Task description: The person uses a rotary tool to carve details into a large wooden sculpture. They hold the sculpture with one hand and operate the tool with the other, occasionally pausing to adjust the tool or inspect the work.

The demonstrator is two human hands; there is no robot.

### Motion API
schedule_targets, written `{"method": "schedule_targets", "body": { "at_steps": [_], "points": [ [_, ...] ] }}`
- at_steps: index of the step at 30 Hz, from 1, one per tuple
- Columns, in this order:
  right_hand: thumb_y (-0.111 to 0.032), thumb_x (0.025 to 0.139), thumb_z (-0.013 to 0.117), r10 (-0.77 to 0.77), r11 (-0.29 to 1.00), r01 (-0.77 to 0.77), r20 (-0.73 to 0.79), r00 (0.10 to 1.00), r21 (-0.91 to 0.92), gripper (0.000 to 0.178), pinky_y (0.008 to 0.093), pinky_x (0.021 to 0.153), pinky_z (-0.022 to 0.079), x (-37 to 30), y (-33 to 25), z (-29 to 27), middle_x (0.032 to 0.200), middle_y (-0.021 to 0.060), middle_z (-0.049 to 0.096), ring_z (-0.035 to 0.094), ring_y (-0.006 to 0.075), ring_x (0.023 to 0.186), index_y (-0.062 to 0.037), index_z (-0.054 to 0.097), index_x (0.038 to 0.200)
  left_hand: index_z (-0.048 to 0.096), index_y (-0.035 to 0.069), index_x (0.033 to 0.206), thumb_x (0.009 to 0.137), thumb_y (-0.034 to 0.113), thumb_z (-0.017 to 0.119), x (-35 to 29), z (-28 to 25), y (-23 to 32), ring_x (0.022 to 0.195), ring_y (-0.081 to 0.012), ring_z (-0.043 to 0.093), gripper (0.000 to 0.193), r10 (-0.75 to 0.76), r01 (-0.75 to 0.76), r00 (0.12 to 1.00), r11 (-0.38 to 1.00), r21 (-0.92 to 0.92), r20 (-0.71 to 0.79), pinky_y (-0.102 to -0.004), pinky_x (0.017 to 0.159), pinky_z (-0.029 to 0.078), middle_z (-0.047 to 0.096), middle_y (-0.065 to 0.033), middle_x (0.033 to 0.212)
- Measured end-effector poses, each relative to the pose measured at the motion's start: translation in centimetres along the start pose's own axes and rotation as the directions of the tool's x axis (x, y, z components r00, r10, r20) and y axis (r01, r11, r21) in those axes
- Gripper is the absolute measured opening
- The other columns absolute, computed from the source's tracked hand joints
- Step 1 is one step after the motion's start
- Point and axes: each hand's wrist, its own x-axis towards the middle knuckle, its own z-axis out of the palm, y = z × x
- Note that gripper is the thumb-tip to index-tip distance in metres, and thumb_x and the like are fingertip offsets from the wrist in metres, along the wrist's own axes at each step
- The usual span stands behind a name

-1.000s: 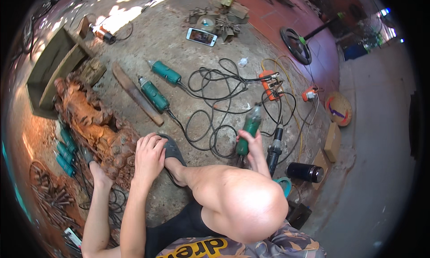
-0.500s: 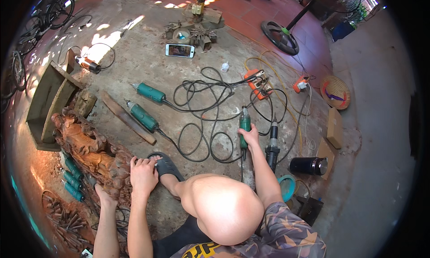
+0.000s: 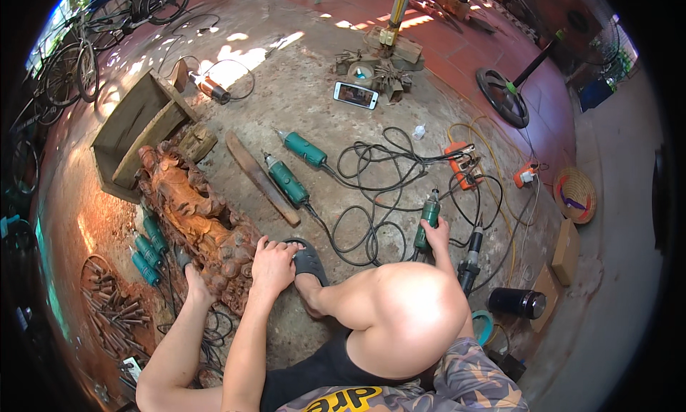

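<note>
My right hand (image 3: pixel 437 235) is closed around the body of a green rotary grinder (image 3: pixel 429 213), its tip pointing away from me. Beside it lies a longer black and grey rotary tool (image 3: pixel 471 258). My left hand (image 3: pixel 274 264) lies with its fingers spread on the near end of a reddish-brown wood carving (image 3: pixel 196 208), holding nothing. The carving is dense with figures and leans against a wooden stand (image 3: pixel 132 142). Two more green grinders (image 3: pixel 304 150) (image 3: pixel 287 180) lie on the floor ahead, next to a long curved wooden strip (image 3: pixel 261 177).
Black cords (image 3: pixel 371 219) loop across the floor to an orange power strip (image 3: pixel 463 165). Several green grinders (image 3: pixel 146 253) and carving bits (image 3: pixel 114 301) lie left of the carving. A phone (image 3: pixel 356 95) stands ahead; a dark flask (image 3: pixel 516 303) and a straw hat (image 3: pixel 574 195) are at right.
The view has swung left, so everything sits farther right in the picture. My right hand still grips the green grinder, whose tip now slants slightly. My left hand stays on the carving.
</note>
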Motion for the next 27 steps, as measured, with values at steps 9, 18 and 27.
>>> {"method": "schedule_targets", "body": {
  "at_steps": [9,18,27],
  "points": [
    [-0.023,0.093,0.087,-0.155,0.953,0.153,-0.013,0.988,0.263,0.024,0.0324,0.090,0.055,-5.4,-0.9,-4.6,0.117,0.0059,0.066,0.067,0.0185,0.104,-0.0096,0.079,0.110,0.079,0.012,0.109,0.084,0.020,0.077,3.1,1.3,0.5,0.104,-0.0287,0.075,0.026,-0.023,0.018,0.994,0.999,0.047,0.102,-0.0515,0.116,0.042,0.079,-0.0121,0.100],
    [-0.010,0.096,0.080,-0.366,0.835,0.149,0.333,0.869,0.529,0.025,0.0300,0.089,0.058,-10.3,-8.4,-3.3,0.106,0.0060,0.079,0.071,0.0144,0.100,-0.0037,0.078,0.120,0.080,0.013,0.109,0.083,0.016,0.076,3.0,2.4,0.1,0.101,-0.0288,0.076,0.027,-0.009,0.007,0.998,0.999,0.044,0.061,-0.0507,0.116,0.042,0.079,-0.0124,0.098],
    [-0.020,0.110,0.063,-0.696,0.360,0.008,0.263,0.668,0.933,0.026,0.0337,0.083,0.059,-19.5,-24.2,-12.1,0.108,0.0162,0.079,0.075,0.0241,0.099,-0.0008,0.078,0.117,0.080,0.015,0.107,0.080,0.019,0.074,3.4,1.4,0.9,0.102,-0.0278,0.076,0.028,-0.061,0.047,0.991,0.993,0.110,0.121,-0.0498,0.116,0.042,0.080,-0.0111,0.098]
  ]
}}
